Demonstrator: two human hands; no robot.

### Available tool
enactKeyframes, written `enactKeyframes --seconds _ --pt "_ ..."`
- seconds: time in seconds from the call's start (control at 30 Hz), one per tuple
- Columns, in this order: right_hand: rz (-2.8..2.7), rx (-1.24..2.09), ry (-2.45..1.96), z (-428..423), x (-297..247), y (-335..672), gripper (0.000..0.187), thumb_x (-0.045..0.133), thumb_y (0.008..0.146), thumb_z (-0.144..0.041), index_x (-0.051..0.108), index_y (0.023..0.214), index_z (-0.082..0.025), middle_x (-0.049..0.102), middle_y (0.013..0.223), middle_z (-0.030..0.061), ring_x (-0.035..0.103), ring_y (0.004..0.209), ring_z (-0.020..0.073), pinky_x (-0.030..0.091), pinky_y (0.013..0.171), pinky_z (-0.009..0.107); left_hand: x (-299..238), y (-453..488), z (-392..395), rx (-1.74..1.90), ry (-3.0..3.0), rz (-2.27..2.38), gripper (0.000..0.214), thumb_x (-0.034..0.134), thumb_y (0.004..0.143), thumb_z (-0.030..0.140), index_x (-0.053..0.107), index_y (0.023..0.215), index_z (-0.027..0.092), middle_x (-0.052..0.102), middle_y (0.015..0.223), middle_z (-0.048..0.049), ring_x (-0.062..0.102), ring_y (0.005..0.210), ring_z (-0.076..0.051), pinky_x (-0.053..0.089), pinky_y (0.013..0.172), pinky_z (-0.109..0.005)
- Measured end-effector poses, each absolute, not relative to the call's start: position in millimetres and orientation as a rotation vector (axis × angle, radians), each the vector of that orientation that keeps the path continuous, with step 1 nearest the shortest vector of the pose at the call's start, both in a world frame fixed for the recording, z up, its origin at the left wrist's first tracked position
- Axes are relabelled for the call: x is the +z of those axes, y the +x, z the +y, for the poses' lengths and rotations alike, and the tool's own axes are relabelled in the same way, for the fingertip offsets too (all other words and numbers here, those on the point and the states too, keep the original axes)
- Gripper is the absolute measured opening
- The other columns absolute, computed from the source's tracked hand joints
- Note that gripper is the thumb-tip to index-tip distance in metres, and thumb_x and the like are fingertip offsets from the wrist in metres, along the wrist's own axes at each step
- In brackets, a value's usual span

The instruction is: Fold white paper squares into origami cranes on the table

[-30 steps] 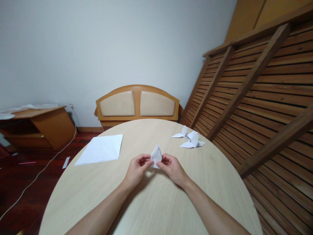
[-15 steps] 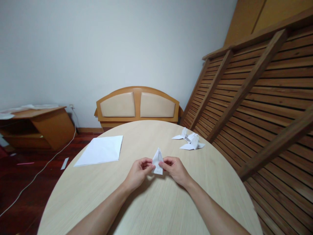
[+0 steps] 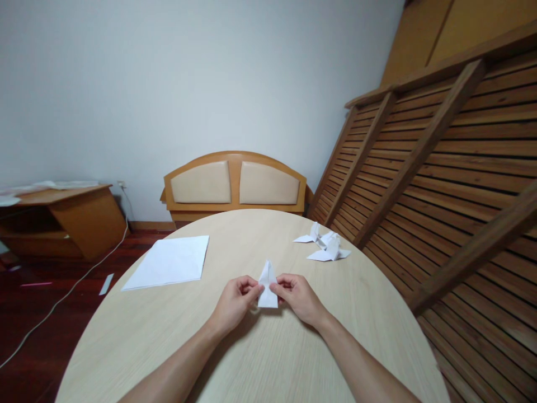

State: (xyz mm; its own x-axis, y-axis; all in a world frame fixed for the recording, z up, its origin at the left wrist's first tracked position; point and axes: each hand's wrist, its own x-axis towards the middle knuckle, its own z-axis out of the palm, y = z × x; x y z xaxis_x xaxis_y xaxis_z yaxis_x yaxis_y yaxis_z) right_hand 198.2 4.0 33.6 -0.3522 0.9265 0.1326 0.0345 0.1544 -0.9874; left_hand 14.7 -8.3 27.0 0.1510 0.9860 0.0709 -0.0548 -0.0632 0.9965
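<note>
A small white folded paper [image 3: 267, 296] with a pointed top and a flat lower edge is held just above the round table [image 3: 251, 358]. My left hand [image 3: 238, 299] pinches its left side, thumb in front and fingers curled behind. On the opposite side my right hand [image 3: 298, 296] grips it the same way, the thumb pressing on the front face near the middle crease. The fingertips behind the paper are hidden.
Several white folded paper birds [image 3: 331, 249] lie at the table's back right. A stack of white paper sheets [image 3: 170, 262] is at the left. Beyond stand a headboard [image 3: 235, 207], a leaning slatted wooden frame [image 3: 419, 162] and a low cabinet [image 3: 86, 224].
The folded paper now stands more upright and faces me more squarely, its lower flap showing wider. Both hands still hold its sides. The whole view has shifted slightly.
</note>
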Motion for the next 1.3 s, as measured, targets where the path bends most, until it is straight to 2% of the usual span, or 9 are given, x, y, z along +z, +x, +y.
enactKeyframes --seconds 0.17,0.3,0.37,0.47,0.6,0.83,0.97,1.13,1.3 --pt "-1.546 1.313 -0.972 6.3 32.3 197.7 0.037 0.077 0.074 -0.051 0.071 0.081 -0.015 0.065 0.067 0.0 0.056 0.058 0.0135 0.042 0.057 0.026 25.2 14.0 -7.4 1.126 1.287 0.984 0.041 0.084 0.064 0.044 0.066 0.083 0.013 0.07 0.07 -0.0045 0.061 0.059 -0.013 0.04 0.053 -0.021" --pt "-1.475 1.293 -0.94 7.8 27.6 197.8 0.049 0.08 0.072 -0.043 0.059 0.109 -0.019 0.066 0.081 -0.0001 0.059 0.063 0.0123 0.043 0.059 0.024 25.1 14.8 -7.5 1.143 1.278 0.977 0.045 0.084 0.064 0.04 0.06 0.093 0.015 0.069 0.07 -0.0022 0.061 0.06 -0.013 0.041 0.051 -0.02" --pt "-1.456 1.281 -0.915 6.5 27.0 197.7 0.057 0.082 0.07 -0.038 0.051 0.115 -0.023 0.065 0.089 -0.0003 0.057 0.063 0.0099 0.044 0.06 0.023 25.2 15.2 -7.7 1.183 1.249 0.974 0.048 0.083 0.065 0.039 0.053 0.096 0.018 0.067 0.067 0.0014 0.059 0.057 -0.012 0.039 0.049 -0.019" --pt "-1.483 1.281 -0.897 4.2 27.3 197.7 0.053 0.082 0.07 -0.035 0.048 0.109 -0.022 0.063 0.092 -0.0001 0.055 0.062 0.0075 0.045 0.062 0.022 25.5 15.2 -8.1 1.229 1.242 0.968 0.047 0.082 0.066 0.04 0.048 0.09 0.021 0.065 0.066 0.0039 0.056 0.054 -0.01 0.037 0.048 -0.017" --pt "-1.501 1.247 -0.893 4.9 26.0 197.6 0.047 0.08 0.072 -0.038 0.05 0.104 -0.022 0.061 0.089 -0.0018 0.051 0.057 0.0058 0.043 0.058 0.021 24.4 13.9 -8.0 1.233 1.299 0.966 0.041 0.08 0.068 0.042 0.05 0.083 0.019 0.062 0.064 0.0037 0.056 0.056 -0.01 0.038 0.049 -0.018" --pt "-1.547 1.244 -0.927 6.6 25.8 196.8 0.038 0.078 0.076 -0.043 0.056 0.096 -0.02 0.063 0.088 -0.0004 0.056 0.062 0.0086 0.042 0.058 0.021 23.0 12.7 -6.9 1.221 1.294 0.961 0.043 0.081 0.068 0.043 0.053 0.089 0.019 0.066 0.067 0.0021 0.058 0.057 -0.012 0.038 0.05 -0.019" --pt "-1.518 1.287 -0.896 6.0 25.8 196.2 0.04 0.078 0.076 -0.039 0.052 0.101 -0.02 0.066 0.086 -0.0003 0.057 0.063 0.009 0.041 0.059 0.021 23.6 13.3 -6.8 1.228 1.254 0.932 0.045 0.082 0.067 0.042 0.051 0.091 0.019 0.068 0.066 0.0015 0.059 0.057 -0.011 0.034 0.05 -0.018" --pt "-1.484 1.335 -0.906 5.5 25.6 196.5 0.06 0.08 0.073 -0.032 0.044 0.12 -0.022 0.065 0.077 -0.0042 0.058 0.063 0.0107 0.04 0.059 0.022 21.8 13.1 -6.2 1.21 1.25 0.936 0.044 0.082 0.068 0.038 0.052 0.092 0.018 0.069 0.064 0.0015 0.058 0.055 -0.011 0.034 0.053 -0.018" --pt "-1.501 1.376 -0.916 4.6 25.7 195.6 0.054 0.081 0.072 -0.03 0.051 0.116 -0.02 0.06 0.075 -0.0055 0.058 0.064 0.0103 0.042 0.061 0.023 20.1 12.2 -3.6 1.178 1.247 0.997 0.044 0.081 0.066 0.037 0.058 0.094 0.014 0.068 0.061 0.0003 0.058 0.053 -0.012 0.034 0.05 -0.02"
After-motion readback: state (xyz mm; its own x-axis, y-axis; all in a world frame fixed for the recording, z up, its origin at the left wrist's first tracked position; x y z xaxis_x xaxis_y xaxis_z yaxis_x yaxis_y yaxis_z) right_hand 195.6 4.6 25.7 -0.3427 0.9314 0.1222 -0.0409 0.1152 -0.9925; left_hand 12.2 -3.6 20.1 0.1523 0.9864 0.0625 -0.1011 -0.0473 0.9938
